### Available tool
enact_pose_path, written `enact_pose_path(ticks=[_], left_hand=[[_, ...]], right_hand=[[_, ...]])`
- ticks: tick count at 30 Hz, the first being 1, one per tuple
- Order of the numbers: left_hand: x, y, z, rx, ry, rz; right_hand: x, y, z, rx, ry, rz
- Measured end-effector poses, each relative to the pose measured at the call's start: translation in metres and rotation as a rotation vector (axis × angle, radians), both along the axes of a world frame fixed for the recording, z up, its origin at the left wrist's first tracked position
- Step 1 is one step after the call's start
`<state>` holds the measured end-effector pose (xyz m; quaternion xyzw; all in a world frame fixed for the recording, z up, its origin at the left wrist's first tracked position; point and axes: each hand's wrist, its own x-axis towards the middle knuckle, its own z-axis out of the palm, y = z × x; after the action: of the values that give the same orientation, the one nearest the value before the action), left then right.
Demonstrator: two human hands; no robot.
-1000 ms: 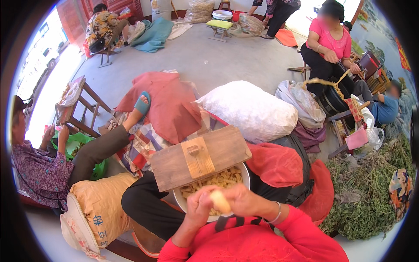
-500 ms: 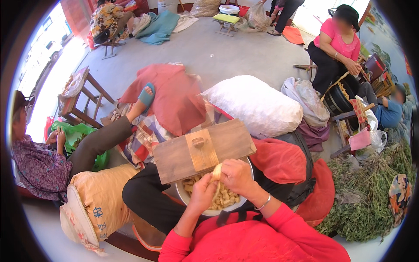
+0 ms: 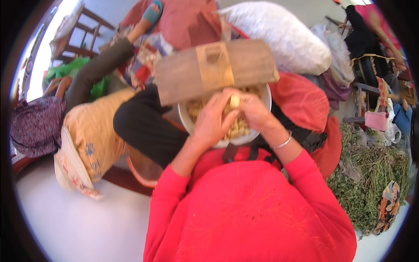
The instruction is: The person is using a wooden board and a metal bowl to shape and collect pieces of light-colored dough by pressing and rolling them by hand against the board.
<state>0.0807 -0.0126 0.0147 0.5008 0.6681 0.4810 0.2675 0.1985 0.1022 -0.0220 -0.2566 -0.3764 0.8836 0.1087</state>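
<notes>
A small pale yellow rolled strip (image 3: 235, 101) is between my two hands, its exact kind unclear in the blur. My left hand (image 3: 211, 120) has its fingertips closed against one side of it, thumb below. From the other side my right hand (image 3: 253, 110), with a silver bracelet at the wrist, pinches it. Both hands are over a white bowl (image 3: 268, 102) on my lap, which holds short, pale yellow pieces (image 3: 239, 127). Across the bowl's far side lies a brown wooden board (image 3: 179, 78) with a lighter cross-strip and a knob-like block.
A tan sack (image 3: 98, 126) stands left of my knee, beside a seated person's leg (image 3: 94, 70). Ahead are a red cloth (image 3: 187, 22) and a full white sack (image 3: 279, 37). Red fabric (image 3: 301, 98) and a green plant heap (image 3: 366, 174) lie right; another person sits far right.
My view has tipped down, so bowl, board and hands appear higher. The strip stretched upright between my fingers now looks like a compact roll, and my hands are closer around it.
</notes>
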Motion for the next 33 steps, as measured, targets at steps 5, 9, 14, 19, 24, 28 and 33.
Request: enact_pose_path(ticks=[5,9,14,19,24,28,33], left_hand=[[0.001,0.013,0.001,-0.216,0.102,0.168],[0.001,0.015,-0.017,-0.230,-0.027,0.244],[0.002,0.011,-0.010,-0.062,-0.022,0.214],[0.000,0.017,-0.011,-0.184,0.121,0.193],[0.000,0.016,-0.043,-0.161,-0.389,0.256],[0.004,-0.007,-0.044,-0.250,-0.883,0.209],[-0.002,-0.044,-0.031,-0.130,0.158,0.272]], right_hand=[[-0.008,0.001,0.004,0.829,-0.087,-0.098],[-0.009,-0.001,0.017,1.352,-0.116,-0.155],[-0.011,0.009,0.013,1.380,-0.149,-0.083],[-0.013,0.006,0.013,1.334,-0.136,-0.079],[-0.012,0.000,0.019,0.946,-0.057,-0.190],[-0.013,0.010,0.005,0.773,-0.033,-0.304],[0.003,0.028,-0.003,0.354,-0.139,-0.208]])
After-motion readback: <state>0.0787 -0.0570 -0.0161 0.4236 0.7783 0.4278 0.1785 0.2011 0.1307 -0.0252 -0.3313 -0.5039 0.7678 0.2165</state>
